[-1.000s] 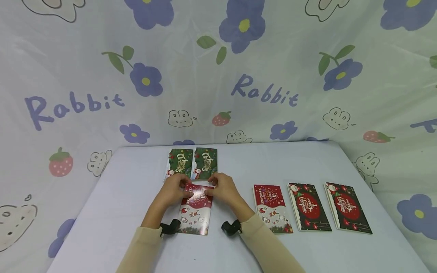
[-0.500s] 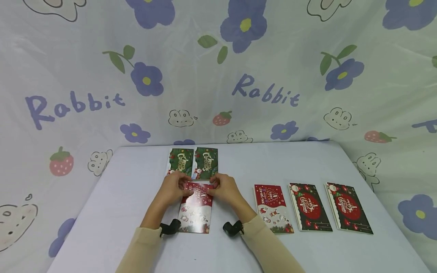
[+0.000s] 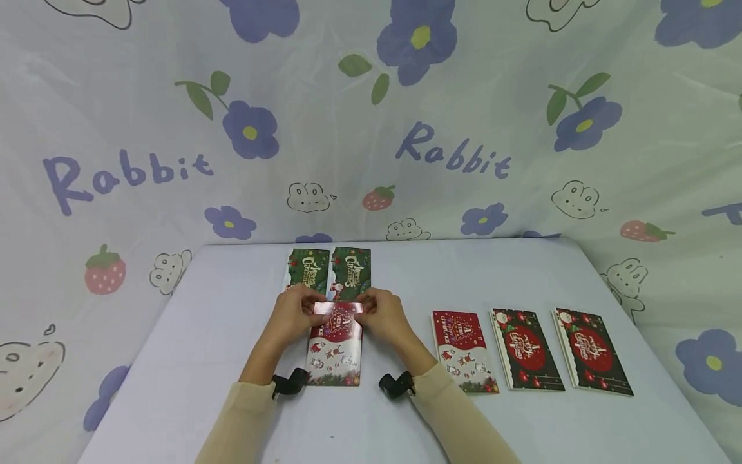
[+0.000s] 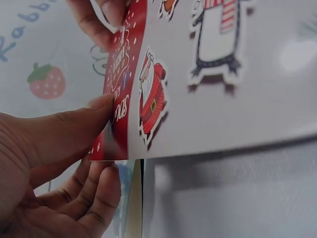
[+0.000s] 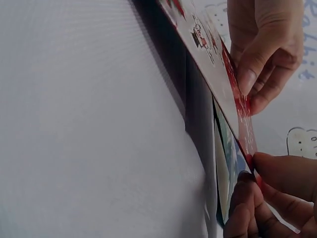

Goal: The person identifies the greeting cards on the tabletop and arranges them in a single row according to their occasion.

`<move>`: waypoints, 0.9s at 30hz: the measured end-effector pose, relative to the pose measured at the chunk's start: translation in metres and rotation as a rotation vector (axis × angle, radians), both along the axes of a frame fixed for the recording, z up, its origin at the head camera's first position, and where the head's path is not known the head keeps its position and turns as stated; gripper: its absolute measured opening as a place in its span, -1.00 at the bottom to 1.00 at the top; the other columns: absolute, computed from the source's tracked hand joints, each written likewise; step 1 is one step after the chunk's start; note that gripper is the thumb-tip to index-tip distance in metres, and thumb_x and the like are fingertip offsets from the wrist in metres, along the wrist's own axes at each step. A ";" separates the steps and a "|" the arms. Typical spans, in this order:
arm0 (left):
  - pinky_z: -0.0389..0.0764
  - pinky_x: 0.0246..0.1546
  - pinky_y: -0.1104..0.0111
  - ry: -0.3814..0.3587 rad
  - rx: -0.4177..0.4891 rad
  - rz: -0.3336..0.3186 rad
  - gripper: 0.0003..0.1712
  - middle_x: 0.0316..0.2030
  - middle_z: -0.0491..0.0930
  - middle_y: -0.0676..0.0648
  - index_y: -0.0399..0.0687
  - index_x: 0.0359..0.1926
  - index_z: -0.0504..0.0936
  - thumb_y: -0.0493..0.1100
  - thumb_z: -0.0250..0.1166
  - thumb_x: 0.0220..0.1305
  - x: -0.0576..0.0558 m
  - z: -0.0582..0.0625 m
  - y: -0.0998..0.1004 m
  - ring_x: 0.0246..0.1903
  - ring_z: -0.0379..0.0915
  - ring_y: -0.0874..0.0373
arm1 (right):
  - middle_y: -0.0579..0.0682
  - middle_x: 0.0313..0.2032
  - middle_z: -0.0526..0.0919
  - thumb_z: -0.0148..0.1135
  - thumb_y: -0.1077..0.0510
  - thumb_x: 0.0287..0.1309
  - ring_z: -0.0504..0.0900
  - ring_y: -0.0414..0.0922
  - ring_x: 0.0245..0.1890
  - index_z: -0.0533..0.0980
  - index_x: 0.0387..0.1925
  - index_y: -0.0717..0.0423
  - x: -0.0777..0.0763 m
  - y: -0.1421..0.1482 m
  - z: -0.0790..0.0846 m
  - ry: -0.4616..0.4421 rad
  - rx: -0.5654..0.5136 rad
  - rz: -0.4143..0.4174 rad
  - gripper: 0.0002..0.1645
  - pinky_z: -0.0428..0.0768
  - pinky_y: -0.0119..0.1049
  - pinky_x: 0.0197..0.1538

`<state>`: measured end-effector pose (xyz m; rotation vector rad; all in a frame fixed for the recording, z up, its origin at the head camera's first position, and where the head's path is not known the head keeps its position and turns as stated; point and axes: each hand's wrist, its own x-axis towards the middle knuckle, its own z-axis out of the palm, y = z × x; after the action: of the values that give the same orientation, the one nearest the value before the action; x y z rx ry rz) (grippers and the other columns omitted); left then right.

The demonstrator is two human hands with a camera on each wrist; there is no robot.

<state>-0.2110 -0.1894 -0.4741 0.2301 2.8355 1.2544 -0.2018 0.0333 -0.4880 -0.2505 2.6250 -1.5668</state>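
Observation:
Both hands pinch a red and white Christmas card by its far corners. My left hand has its thumb on the printed face and fingers curled under the edge, plain in the left wrist view. At the opposite corner, my right hand grips the same way; its thumb and fingers nip the red end in the right wrist view. The card's sheet is lifted over the white cloth, casting a shadow. Just beyond it lie two green Christmas cards, the left one and the right one, partly hidden by the hands.
To the right, a matching red and white card lies partly behind the right sleeve. Two dark cards with red circles, one nearer and one farther right, lie beside it. A patterned curtain rises behind the table.
Held by both hands, the red and white card has moved a little away from the person, closer to the green cards. The other cards stay put; the head view has shifted slightly.

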 end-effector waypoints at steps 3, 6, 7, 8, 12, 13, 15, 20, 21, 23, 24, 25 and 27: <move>0.59 -0.23 0.22 0.000 0.008 0.013 -0.62 -0.24 0.56 -0.17 -0.31 -0.10 0.77 -0.36 0.65 0.04 0.000 0.001 0.001 -0.27 0.53 0.00 | -0.06 -0.44 0.62 0.49 0.34 0.19 0.55 -0.21 -0.44 0.69 -0.10 0.26 -0.001 0.001 0.000 0.020 -0.031 -0.012 -0.77 0.55 -0.37 -0.37; 0.59 -0.21 0.22 0.004 0.028 0.029 -0.63 -0.24 0.57 -0.17 -0.30 -0.09 0.76 -0.35 0.65 0.05 0.000 0.003 0.002 -0.25 0.53 -0.01 | -0.05 -0.42 0.63 0.47 0.37 0.21 0.57 -0.22 -0.46 0.70 -0.09 0.25 -0.002 0.002 0.001 0.020 -0.082 -0.026 -0.77 0.57 -0.38 -0.39; 0.59 -0.21 0.23 0.007 0.035 0.038 -0.62 -0.24 0.57 -0.17 -0.29 -0.09 0.76 -0.35 0.65 0.05 0.000 0.003 0.002 -0.26 0.54 -0.01 | -0.04 -0.41 0.64 0.46 0.38 0.21 0.58 -0.22 -0.47 0.70 -0.08 0.25 -0.002 0.002 0.002 0.018 -0.102 -0.030 -0.77 0.58 -0.39 -0.40; 0.59 -0.21 0.23 0.011 0.041 0.041 -0.62 -0.24 0.57 -0.17 -0.30 -0.08 0.76 -0.34 0.64 0.06 0.001 0.004 0.002 -0.26 0.54 -0.01 | -0.03 -0.40 0.64 0.46 0.39 0.21 0.59 -0.23 -0.48 0.70 -0.08 0.24 -0.002 0.002 0.003 0.015 -0.121 -0.034 -0.77 0.58 -0.39 -0.41; 0.60 -0.21 0.28 0.023 0.073 0.054 -0.61 -0.22 0.56 -0.16 -0.29 -0.05 0.75 -0.33 0.63 0.09 0.002 0.006 0.004 -0.24 0.54 0.00 | 0.00 -0.36 0.66 0.44 0.40 0.22 0.61 -0.24 -0.53 0.71 -0.06 0.24 -0.004 0.004 0.007 0.011 -0.184 -0.039 -0.76 0.58 -0.39 -0.43; 0.60 -0.20 0.27 0.025 0.087 0.057 -0.60 -0.21 0.56 -0.16 -0.29 -0.04 0.74 -0.33 0.63 0.09 0.002 0.007 0.004 -0.24 0.54 -0.01 | 0.00 -0.35 0.66 0.45 0.40 0.22 0.62 -0.24 -0.53 0.71 -0.06 0.24 -0.004 0.005 0.008 0.010 -0.196 -0.041 -0.75 0.58 -0.40 -0.43; 0.63 -0.15 0.25 0.030 0.113 0.059 -0.58 -0.16 0.57 -0.17 -0.29 0.00 0.74 -0.33 0.62 0.11 0.003 0.007 0.005 -0.20 0.56 -0.02 | 0.01 -0.33 0.67 0.45 0.40 0.22 0.62 -0.25 -0.53 0.71 -0.05 0.24 -0.005 0.007 0.010 0.009 -0.217 -0.046 -0.74 0.57 -0.40 -0.42; 0.68 0.06 0.12 0.029 0.209 0.043 -0.48 0.08 0.59 -0.23 -0.24 0.17 0.67 -0.32 0.58 0.18 0.004 0.007 0.008 -0.02 0.64 -0.12 | 0.06 -0.28 0.66 0.44 0.41 0.23 0.67 -0.23 -0.47 0.71 -0.02 0.24 -0.007 0.015 0.014 0.002 -0.279 -0.072 -0.72 0.62 -0.37 -0.35; 0.67 0.08 0.09 0.021 0.231 0.037 -0.46 0.11 0.59 -0.25 -0.22 0.20 0.65 -0.32 0.57 0.20 0.005 0.006 0.009 0.02 0.64 -0.15 | 0.07 -0.26 0.65 0.43 0.41 0.24 0.69 -0.22 -0.45 0.71 -0.01 0.24 -0.007 0.017 0.014 0.001 -0.292 -0.078 -0.71 0.65 -0.35 -0.33; 0.68 0.10 0.07 0.008 0.266 0.015 -0.43 0.14 0.61 -0.28 -0.20 0.26 0.62 -0.32 0.55 0.24 0.005 0.005 0.009 0.06 0.65 -0.19 | 0.10 -0.25 0.64 0.40 0.42 0.26 0.71 -0.18 -0.42 0.70 0.00 0.25 -0.008 0.021 0.015 0.000 -0.313 -0.091 -0.72 0.68 -0.32 -0.30; 0.68 0.11 0.08 0.003 0.287 -0.001 -0.42 0.14 0.61 -0.29 -0.19 0.28 0.60 -0.33 0.53 0.24 0.005 0.004 0.010 0.08 0.65 -0.20 | 0.11 -0.24 0.64 0.40 0.42 0.26 0.73 -0.16 -0.40 0.70 0.01 0.26 -0.009 0.024 0.015 0.000 -0.320 -0.099 -0.72 0.69 -0.31 -0.28; 0.67 0.11 0.09 -0.002 0.308 -0.019 -0.40 0.15 0.62 -0.30 -0.20 0.30 0.58 -0.35 0.52 0.25 0.005 0.004 0.010 0.08 0.64 -0.20 | 0.12 -0.24 0.64 0.39 0.43 0.26 0.74 -0.14 -0.39 0.69 0.02 0.28 -0.010 0.026 0.015 -0.001 -0.330 -0.107 -0.71 0.71 -0.30 -0.27; 0.68 0.10 0.15 -0.011 0.338 -0.057 -0.38 0.14 0.63 -0.30 -0.19 0.33 0.56 -0.34 0.51 0.27 0.005 0.003 0.012 0.09 0.64 -0.19 | 0.12 -0.23 0.64 0.39 0.43 0.26 0.76 -0.10 -0.37 0.69 0.02 0.28 -0.011 0.031 0.016 -0.006 -0.339 -0.131 -0.70 0.72 -0.29 -0.27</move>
<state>-0.2058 -0.1774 -0.4715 0.3074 2.5696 1.7090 -0.2131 0.0647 -0.4725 -0.0923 2.4007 -2.0488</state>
